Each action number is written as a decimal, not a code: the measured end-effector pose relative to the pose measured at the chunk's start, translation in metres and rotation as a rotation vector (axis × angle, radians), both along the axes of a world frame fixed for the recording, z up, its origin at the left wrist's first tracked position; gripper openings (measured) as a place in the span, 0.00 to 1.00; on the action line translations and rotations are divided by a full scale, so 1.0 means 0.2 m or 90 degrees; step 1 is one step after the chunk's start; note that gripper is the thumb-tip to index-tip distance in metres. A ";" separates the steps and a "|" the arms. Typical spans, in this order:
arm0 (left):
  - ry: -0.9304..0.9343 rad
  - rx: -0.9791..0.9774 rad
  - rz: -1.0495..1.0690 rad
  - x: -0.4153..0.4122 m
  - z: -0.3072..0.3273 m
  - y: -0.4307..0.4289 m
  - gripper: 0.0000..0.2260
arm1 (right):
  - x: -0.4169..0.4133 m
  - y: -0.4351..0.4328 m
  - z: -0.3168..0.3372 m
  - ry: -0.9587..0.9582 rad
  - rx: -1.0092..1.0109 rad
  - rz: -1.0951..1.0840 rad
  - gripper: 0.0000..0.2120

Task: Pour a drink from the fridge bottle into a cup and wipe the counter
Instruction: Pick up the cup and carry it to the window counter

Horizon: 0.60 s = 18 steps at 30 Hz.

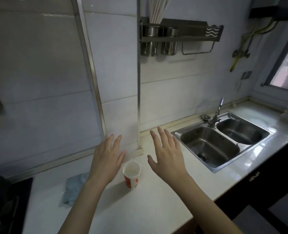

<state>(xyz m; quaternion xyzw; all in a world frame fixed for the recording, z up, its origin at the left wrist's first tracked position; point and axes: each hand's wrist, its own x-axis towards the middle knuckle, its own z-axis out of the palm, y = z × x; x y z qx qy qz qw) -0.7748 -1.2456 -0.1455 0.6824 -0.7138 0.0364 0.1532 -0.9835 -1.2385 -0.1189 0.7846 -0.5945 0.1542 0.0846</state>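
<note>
Two things sit on the counter (139, 208) — blue cloth (75, 188) toward its left end, paper cup (131, 174) upright beside it. Left hand (108, 159) and right hand (166, 154) hover spread, empty, flanking the cup. No bottle shows — I'd fetch it first, keeping the cup away from the sink (198, 141) beyond.

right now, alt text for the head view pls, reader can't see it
A person's open left hand and right hand hover above a white counter, either side of an upright red-and-white paper cup. A crumpled blue cloth lies left of the cup; a steel double sink with a tap sits to the right.
</note>
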 end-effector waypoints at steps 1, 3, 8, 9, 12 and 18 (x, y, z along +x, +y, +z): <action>0.002 0.005 0.001 0.02 0.00 -0.05 0.27 | 0.02 -0.05 0.01 0.003 -0.005 0.002 0.36; -0.002 0.008 -0.003 0.04 -0.01 -0.14 0.27 | 0.06 -0.15 0.03 0.004 -0.009 0.003 0.36; 0.010 -0.006 -0.023 0.08 -0.07 -0.27 0.25 | 0.15 -0.30 0.01 0.020 0.010 0.029 0.36; 0.011 -0.004 -0.018 0.08 -0.08 -0.29 0.26 | 0.16 -0.32 0.00 0.021 0.014 0.034 0.36; 0.019 0.005 -0.010 0.08 -0.12 -0.31 0.26 | 0.19 -0.38 -0.04 0.018 0.031 0.048 0.36; 0.061 0.073 0.007 0.09 -0.27 -0.26 0.30 | 0.17 -0.45 -0.24 0.040 0.078 0.101 0.36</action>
